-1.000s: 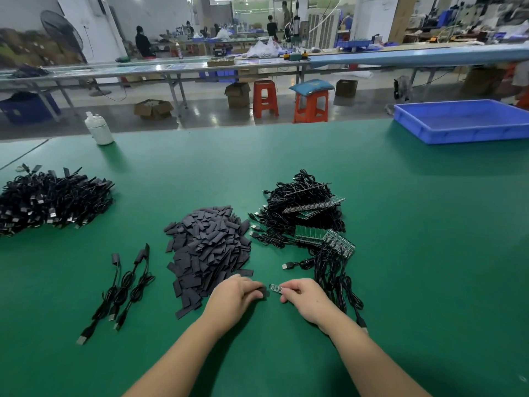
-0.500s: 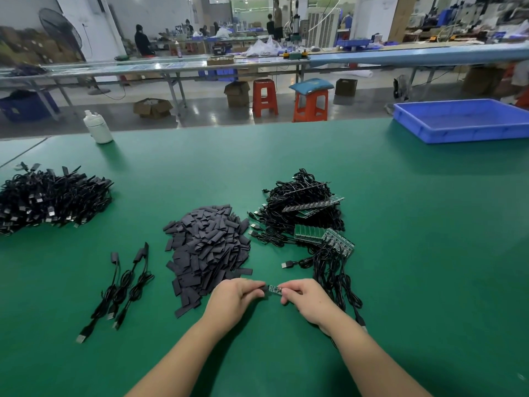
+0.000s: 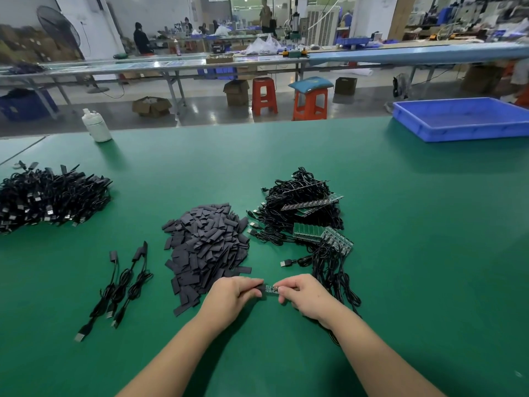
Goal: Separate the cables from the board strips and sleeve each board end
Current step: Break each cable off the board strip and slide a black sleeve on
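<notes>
1. Far left on desk (image 3: 400, 253): big heap of finished cables (image 3: 48, 196); three sleeved cables (image 3: 120, 285) laid out nearer.
2. Centre: loose pile of black sleeves (image 3: 204, 247). Light, soft, flattened tubing; probably needs opening at the mouth before it slides on.
3. Left hand (image 3: 233, 293): fingers curled, pinching a black sleeve (image 3: 259, 288) at the board tip.
4. Board end (image 3: 271, 289): small, stiff, light, likely fragile at solder joints. Best held by the edges, near the cable side.
5. Right hand (image 3: 306, 296): fingers curled, pinching the board's other end; cable trails under wrist.
6. Right of centre: tangle of cables on board strips (image 3: 317, 233), unseparated.
7. Far right: blue tray (image 3: 458, 133); contents not visible.
</notes>
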`<state>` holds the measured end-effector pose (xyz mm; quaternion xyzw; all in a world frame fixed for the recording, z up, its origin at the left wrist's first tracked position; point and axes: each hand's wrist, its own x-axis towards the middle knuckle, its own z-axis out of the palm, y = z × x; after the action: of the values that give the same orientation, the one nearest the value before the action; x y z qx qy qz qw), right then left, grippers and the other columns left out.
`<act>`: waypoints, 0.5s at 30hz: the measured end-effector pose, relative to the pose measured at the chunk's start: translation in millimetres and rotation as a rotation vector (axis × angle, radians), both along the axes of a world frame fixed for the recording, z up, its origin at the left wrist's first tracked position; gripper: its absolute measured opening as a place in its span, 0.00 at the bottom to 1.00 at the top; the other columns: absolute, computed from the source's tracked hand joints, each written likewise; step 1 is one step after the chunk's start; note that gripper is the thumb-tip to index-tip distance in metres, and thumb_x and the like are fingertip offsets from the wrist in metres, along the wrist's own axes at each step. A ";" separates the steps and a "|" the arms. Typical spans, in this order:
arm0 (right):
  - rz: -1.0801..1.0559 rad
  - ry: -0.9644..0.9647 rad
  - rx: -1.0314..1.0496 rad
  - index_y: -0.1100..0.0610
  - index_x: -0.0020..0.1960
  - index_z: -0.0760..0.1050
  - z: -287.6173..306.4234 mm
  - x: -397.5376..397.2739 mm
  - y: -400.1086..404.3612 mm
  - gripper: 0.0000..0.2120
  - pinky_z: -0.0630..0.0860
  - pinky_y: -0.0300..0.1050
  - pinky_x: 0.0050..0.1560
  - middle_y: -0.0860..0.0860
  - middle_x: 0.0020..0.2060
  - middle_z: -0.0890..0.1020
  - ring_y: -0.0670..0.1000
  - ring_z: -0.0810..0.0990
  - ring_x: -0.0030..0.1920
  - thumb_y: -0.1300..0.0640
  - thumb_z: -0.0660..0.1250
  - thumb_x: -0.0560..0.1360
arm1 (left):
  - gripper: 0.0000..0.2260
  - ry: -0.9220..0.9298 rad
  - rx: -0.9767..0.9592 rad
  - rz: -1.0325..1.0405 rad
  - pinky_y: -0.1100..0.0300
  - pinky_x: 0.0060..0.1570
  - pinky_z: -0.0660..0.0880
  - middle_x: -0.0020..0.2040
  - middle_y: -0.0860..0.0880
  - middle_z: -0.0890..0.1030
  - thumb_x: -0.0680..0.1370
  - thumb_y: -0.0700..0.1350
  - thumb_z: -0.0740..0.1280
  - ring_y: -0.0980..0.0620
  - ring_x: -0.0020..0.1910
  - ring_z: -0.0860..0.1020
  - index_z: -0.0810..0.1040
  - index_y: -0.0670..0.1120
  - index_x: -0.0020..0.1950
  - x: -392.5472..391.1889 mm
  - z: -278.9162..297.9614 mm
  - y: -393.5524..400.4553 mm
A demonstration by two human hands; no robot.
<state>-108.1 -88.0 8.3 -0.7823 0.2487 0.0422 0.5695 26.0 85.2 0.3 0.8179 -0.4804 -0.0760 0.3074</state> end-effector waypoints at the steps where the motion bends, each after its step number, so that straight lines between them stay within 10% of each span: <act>1: -0.004 -0.003 0.004 0.44 0.52 0.80 1.1 0.3 -0.1 0.09 0.67 0.38 0.28 0.47 0.39 0.85 0.44 0.67 0.26 0.56 0.64 0.82 | 0.12 -0.003 0.000 -0.023 0.64 0.56 0.75 0.52 0.57 0.85 0.77 0.50 0.70 0.61 0.50 0.81 0.83 0.51 0.60 0.4 2.1 0.1; 15: 0.019 0.014 -0.004 0.52 0.59 0.79 10.0 5.1 2.4 0.09 0.68 0.37 0.29 0.47 0.39 0.85 0.43 0.67 0.25 0.56 0.63 0.82 | 0.12 -0.104 0.029 -0.150 0.59 0.54 0.76 0.52 0.51 0.85 0.79 0.49 0.68 0.53 0.48 0.82 0.82 0.46 0.61 -0.6 20.9 -3.1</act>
<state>-103.0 -85.6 18.3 -0.7856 0.2452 0.0524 0.5657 25.4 82.2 21.2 0.7869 -0.5543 -0.0634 0.2637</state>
